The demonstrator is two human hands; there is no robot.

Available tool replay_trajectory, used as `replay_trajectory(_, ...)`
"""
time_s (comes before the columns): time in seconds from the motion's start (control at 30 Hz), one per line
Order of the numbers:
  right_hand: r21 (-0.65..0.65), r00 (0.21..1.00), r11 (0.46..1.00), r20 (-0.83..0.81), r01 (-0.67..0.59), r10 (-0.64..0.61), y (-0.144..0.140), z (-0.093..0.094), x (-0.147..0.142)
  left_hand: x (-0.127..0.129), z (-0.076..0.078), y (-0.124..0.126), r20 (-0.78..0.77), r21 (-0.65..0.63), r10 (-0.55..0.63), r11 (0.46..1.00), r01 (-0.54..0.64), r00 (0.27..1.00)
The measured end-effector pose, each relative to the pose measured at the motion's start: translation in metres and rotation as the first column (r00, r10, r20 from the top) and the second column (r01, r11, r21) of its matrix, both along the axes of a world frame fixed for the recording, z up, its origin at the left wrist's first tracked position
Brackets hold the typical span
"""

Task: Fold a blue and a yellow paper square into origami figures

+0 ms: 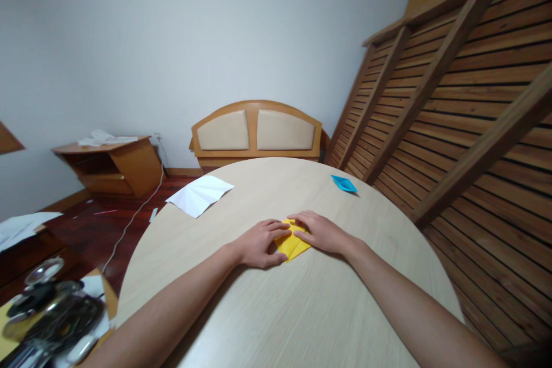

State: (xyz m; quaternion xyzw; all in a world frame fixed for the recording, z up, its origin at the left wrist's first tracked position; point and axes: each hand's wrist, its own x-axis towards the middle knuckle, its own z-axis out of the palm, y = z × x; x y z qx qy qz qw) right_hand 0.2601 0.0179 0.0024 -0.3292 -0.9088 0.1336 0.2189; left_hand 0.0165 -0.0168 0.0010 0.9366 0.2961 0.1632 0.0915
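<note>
A folded piece of yellow paper (294,245) lies flat on the round, light wooden table (328,305), with crease lines across its top. From the left, my left hand (263,243) rests on the paper with its fingers stretched out over the edge. On the opposite side, my right hand (323,232) lays its outstretched fingers over the paper's upper right part. Both hands press it against the tabletop, and they cover some of its outline. Neither one grips anything.
A creased white sheet (200,195) lies at the table's far left. Toward the far right sits a folded blue paper (344,183). Wooden slats (431,115) lean along the right. A headboard (259,129) stands behind, and a cluttered stand (56,322) is at lower left.
</note>
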Motion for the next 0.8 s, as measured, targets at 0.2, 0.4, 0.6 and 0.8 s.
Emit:
replay_trajectory(0.2, 0.023, 1.0, 1.0, -0.002, 0.006, -0.006, 0.003, -0.008, 0.001, -0.001, 0.0, 0.0, -0.016, 0.013, -0.008, 1.0, 0.008, 1.0)
replay_trajectory(0.4, 0.011, 0.997, 0.997, 0.018, 0.074, -0.074, 0.009, -0.015, 0.008, -0.001, 0.002, -0.001, -0.042, 0.029, -0.019, 0.999, 0.02, 0.999)
replay_trajectory(0.6, 0.022, 0.972, 0.971, 0.009, 0.236, -0.237, 0.012, -0.019, 0.007, 0.0, 0.004, -0.002, -0.076, 0.046, -0.033, 0.998, 0.037, 0.997)
replay_trajectory(0.8, -0.004, 0.937, 0.937, 0.008, 0.348, -0.348, 0.012, -0.021, -0.008, 0.002, 0.006, -0.004, -0.068, 0.04, -0.05, 0.998, 0.053, 0.996)
